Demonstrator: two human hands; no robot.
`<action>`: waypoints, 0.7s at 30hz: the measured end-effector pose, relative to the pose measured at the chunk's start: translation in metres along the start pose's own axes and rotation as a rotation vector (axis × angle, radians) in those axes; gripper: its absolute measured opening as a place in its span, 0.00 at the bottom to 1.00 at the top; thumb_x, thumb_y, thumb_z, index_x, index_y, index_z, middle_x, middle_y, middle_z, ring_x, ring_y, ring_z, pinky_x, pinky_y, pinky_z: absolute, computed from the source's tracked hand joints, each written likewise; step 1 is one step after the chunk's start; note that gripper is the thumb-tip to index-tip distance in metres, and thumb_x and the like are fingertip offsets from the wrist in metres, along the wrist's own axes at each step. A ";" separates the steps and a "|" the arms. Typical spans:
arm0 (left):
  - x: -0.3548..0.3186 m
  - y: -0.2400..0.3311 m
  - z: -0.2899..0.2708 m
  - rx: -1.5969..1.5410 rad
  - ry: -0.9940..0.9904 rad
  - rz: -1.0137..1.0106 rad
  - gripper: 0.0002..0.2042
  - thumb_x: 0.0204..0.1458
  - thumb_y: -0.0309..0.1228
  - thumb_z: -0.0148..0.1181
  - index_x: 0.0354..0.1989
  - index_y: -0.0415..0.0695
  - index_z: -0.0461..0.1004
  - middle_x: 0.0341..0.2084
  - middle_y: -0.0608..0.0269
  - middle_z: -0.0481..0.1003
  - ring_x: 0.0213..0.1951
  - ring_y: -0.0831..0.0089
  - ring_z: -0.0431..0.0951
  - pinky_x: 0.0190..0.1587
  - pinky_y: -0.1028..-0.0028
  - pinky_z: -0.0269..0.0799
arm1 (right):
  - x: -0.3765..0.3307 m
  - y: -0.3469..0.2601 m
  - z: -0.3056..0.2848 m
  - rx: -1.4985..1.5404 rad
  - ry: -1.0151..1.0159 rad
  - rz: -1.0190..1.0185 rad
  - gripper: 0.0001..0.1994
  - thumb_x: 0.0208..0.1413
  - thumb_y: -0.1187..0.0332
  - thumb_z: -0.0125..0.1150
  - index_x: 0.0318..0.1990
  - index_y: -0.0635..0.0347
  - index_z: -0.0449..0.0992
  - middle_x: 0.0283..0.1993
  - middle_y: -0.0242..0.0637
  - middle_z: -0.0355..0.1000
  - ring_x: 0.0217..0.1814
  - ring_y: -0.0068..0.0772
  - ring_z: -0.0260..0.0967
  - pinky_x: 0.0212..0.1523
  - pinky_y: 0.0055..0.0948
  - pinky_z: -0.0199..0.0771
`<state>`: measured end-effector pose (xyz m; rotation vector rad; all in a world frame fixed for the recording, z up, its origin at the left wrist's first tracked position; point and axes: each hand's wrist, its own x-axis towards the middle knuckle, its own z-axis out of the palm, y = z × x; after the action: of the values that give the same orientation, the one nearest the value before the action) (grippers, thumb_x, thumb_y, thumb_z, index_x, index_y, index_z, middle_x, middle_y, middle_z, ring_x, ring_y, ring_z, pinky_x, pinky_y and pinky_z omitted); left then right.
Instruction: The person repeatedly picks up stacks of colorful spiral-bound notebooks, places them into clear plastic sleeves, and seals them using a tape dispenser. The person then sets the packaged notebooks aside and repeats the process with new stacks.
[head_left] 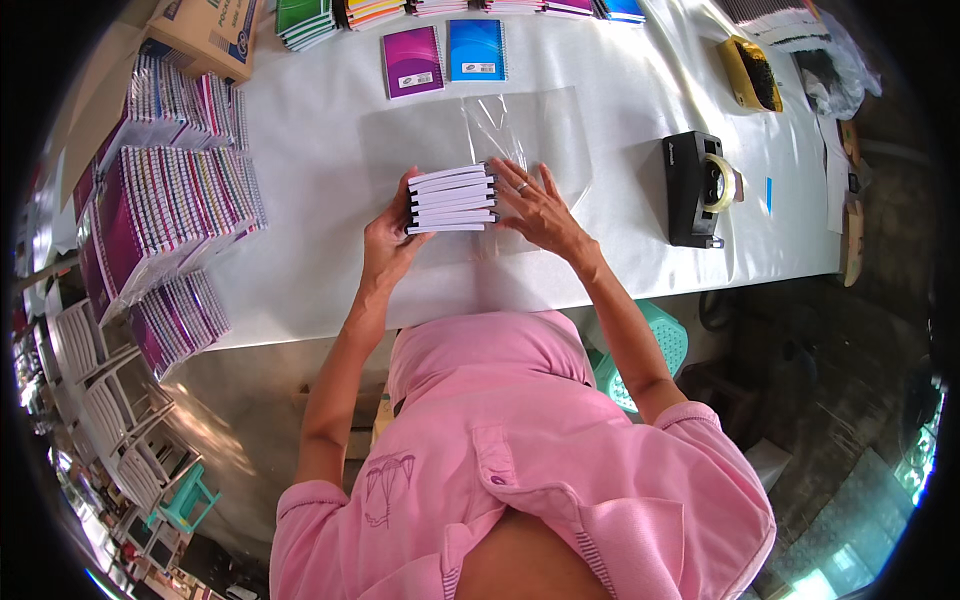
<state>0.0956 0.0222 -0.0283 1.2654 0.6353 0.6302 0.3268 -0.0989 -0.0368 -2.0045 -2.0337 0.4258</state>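
A stack of small spiral notebooks (450,200), white page edges upward, sits between my hands over a clear plastic sheet or bag (555,125). My left hand (392,232) grips the stack's left end, thumb and fingers around its side. Against the right end rests my right hand (540,212), its fingers stretched out and apart, a ring on one of them. Just beyond the plastic lie a purple notebook (412,62) and a blue notebook (478,50), both flat. The covers of the notebooks in the stack are mostly hidden.
Tall piles of purple spiral notebooks (170,220) stand along the table's left edge, beside a cardboard box (205,35). To the right are a black tape dispenser (690,190) and a yellow box (750,75) with dark contents. Colourful notebook stacks (305,22) line the far side.
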 end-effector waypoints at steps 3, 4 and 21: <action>0.003 0.005 0.006 0.009 -0.014 -0.009 0.37 0.48 0.12 0.60 0.68 0.39 0.52 0.59 0.59 0.66 0.56 0.74 0.69 0.58 0.75 0.66 | -0.002 0.008 0.022 0.037 0.256 0.028 0.16 0.49 0.69 0.64 0.47 0.54 0.73 0.64 0.31 0.64 0.68 0.32 0.57 0.66 0.56 0.49; 0.002 0.006 0.005 0.013 -0.008 -0.019 0.37 0.48 0.12 0.60 0.68 0.39 0.52 0.60 0.59 0.66 0.56 0.74 0.68 0.58 0.75 0.66 | 0.002 0.006 0.026 0.049 0.314 0.032 0.13 0.49 0.71 0.64 0.43 0.56 0.74 0.61 0.31 0.67 0.66 0.33 0.60 0.66 0.56 0.51; 0.002 0.000 0.005 0.089 -0.038 0.065 0.43 0.49 0.24 0.66 0.70 0.39 0.44 0.67 0.57 0.56 0.63 0.68 0.63 0.62 0.71 0.61 | -0.002 -0.069 -0.065 0.830 0.312 0.098 0.53 0.31 0.73 0.78 0.68 0.56 0.50 0.67 0.41 0.55 0.68 0.42 0.53 0.67 0.39 0.55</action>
<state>0.1009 0.0203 -0.0274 1.3829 0.5982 0.6359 0.2871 -0.1000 0.0494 -1.5196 -1.2626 0.7640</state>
